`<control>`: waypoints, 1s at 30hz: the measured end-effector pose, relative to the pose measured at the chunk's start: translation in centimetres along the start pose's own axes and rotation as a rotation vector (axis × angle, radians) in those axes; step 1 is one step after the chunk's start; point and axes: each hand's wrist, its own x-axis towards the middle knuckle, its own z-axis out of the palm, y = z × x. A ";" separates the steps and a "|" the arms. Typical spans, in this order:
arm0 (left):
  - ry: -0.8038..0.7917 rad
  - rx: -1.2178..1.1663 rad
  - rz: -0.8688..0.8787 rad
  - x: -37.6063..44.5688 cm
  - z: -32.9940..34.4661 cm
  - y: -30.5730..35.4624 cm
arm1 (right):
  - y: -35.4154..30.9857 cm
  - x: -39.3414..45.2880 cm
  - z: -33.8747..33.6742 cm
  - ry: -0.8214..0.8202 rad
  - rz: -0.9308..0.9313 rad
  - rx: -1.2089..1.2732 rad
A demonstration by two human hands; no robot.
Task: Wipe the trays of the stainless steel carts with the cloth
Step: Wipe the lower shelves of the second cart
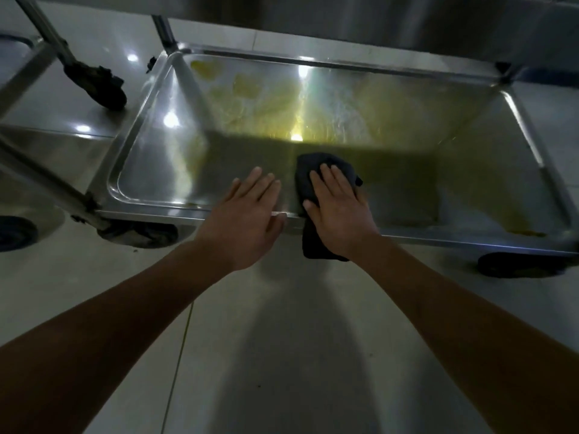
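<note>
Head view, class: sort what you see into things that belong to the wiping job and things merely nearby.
Job:
dark cloth under the right hand
lower tray with yellowish smears
left hand on the tray's near rim

Nearby:
caster wheel
neighbouring cart
tiled floor

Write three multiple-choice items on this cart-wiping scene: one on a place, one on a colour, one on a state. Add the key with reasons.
1. Where does the cloth lie?
A. Over the tray's near rim
B. At the tray's far left corner
C. On the floor by a wheel

2. What colour is the cloth?
A. White
B. Dark, near black
C. Yellow

3. How is the right hand set?
A. Curled in a fist, holding nothing
B. Hanging clear of the cart
C. Flat, fingers straight, pressing the cloth

Key:
1. A: the cloth drapes across the near rim of the tray, part inside, part hanging outside.
2. B: it shows dark against the steel.
3. C: its palm lies on the cloth; the left hand rests bare on the rim beside it.
</note>
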 end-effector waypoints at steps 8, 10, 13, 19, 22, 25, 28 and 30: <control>0.040 0.057 0.037 1.7 0.7 0.6 | 0.5 2.8 -0.1 -0.028 0.010 -0.060; 0.025 0.052 0.035 2.3 0.7 0.7 | 0.7 4.1 -0.1 -0.014 0.018 -0.070; 0.019 0.041 0.019 3.1 0.6 0.7 | 1.1 5.7 0.1 0.035 0.022 -0.106; 0.044 0.019 -0.002 4.3 1.1 0.4 | 1.7 9.7 -0.4 0.038 0.034 -0.109; 0.050 0.027 -0.005 5.0 1.5 0.1 | 1.6 11.5 -0.5 0.056 0.049 -0.112; 0.043 0.042 -0.006 5.8 1.6 0.2 | 2.0 12.4 -0.6 0.065 0.035 -0.101; 0.038 0.034 -0.018 6.7 1.6 0.7 | 2.8 12.5 -0.7 0.066 -0.004 -0.084; 0.039 0.020 -0.022 7.2 1.7 1.4 | 3.8 12.2 -0.8 0.074 -0.006 -0.082</control>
